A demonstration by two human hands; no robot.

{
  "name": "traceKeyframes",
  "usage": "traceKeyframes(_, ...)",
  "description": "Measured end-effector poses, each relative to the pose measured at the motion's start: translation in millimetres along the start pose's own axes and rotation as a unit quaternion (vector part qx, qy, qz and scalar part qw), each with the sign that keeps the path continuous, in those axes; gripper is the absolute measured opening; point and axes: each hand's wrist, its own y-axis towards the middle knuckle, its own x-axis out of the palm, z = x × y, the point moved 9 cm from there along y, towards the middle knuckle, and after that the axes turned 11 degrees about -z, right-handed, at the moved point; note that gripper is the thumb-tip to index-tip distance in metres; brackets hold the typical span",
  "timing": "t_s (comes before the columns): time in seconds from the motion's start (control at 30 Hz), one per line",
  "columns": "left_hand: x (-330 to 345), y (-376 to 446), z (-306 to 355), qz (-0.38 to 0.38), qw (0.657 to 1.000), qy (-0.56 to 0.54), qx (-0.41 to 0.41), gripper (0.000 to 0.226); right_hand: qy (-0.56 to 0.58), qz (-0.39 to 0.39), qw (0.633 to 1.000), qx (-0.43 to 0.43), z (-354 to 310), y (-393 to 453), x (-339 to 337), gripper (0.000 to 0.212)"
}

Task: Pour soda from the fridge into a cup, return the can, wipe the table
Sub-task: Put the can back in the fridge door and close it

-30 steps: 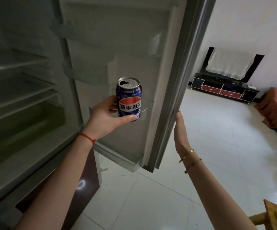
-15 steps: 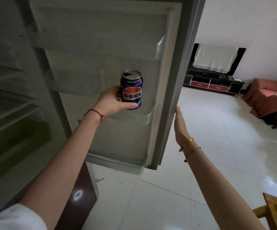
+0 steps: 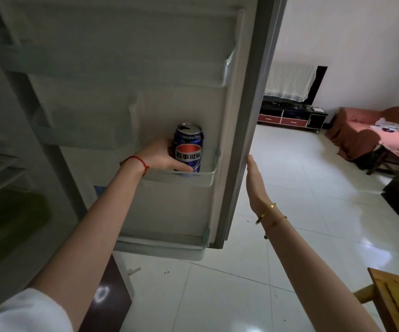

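A blue soda can (image 3: 189, 147) with an opened top stands upright, its base inside the clear door shelf (image 3: 209, 174) of the open fridge door (image 3: 126, 97). My left hand (image 3: 160, 155) is wrapped around the can from the left, thumb across its lower front. My right hand (image 3: 253, 180) is flat, fingers straight and together, resting against the outer edge of the fridge door; it holds nothing. No cup or cloth is in view.
The fridge's dim inner shelves (image 3: 0, 168) fill the left. A wooden table corner (image 3: 394, 300) is at the lower right. Beyond the door are a white tiled floor (image 3: 301, 188), a low TV cabinet (image 3: 289, 117) and a red sofa (image 3: 366, 130).
My left hand has carried the can forward and down into the door shelf. My right hand has stayed on the door's edge. The view has moved closer to the door.
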Motion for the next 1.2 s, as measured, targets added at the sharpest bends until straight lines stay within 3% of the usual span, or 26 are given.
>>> traceKeyframes(0.17, -1, 3, -3, -0.004, 1.000, 0.002, 0.000, 0.062, -0.017, 0.003, 1.000, 0.013, 5, 0, -2, 0.057)
traceKeyframes(0.43, 0, -17, -5, 0.019, 0.998, -0.041, -0.040, 0.071, -0.013, 0.012, 1.000, 0.022, 5, -5, -5, 0.058)
traceKeyframes(0.53, -8, -49, -3, 0.176, 0.982, -0.041, -0.055, 0.071, -0.014, 0.011, 1.000, 0.015, 3, -10, -5, 0.056)
traceKeyframes(0.6, -6, -84, 14, 0.307, 0.951, -0.022, 0.015, 0.052, -0.021, 0.009, 1.000, 0.003, 0, -14, -5, 0.054)
traceKeyframes(0.67, 12, -115, 33, 0.377, 0.923, 0.008, 0.080, 0.037, -0.028, 0.006, 1.000, -0.011, -2, -19, -4, 0.052)
traceKeyframes(0.8, 68, -142, 45, 0.377, 0.920, 0.026, 0.100, 0.037, -0.033, 0.001, 0.999, -0.021, -4, -31, -4, 0.050)
traceKeyframes(1.03, 130, -158, 42, 0.328, 0.944, 0.024, 0.029, 0.054, -0.036, -0.018, 0.999, -0.037, -6, -67, -4, 0.050)
traceKeyframes(1.2, 148, -181, 39, 0.349, 0.937, 0.016, -0.005, 0.062, -0.052, -0.036, 0.994, -0.088, -8, -108, 5, 0.056)
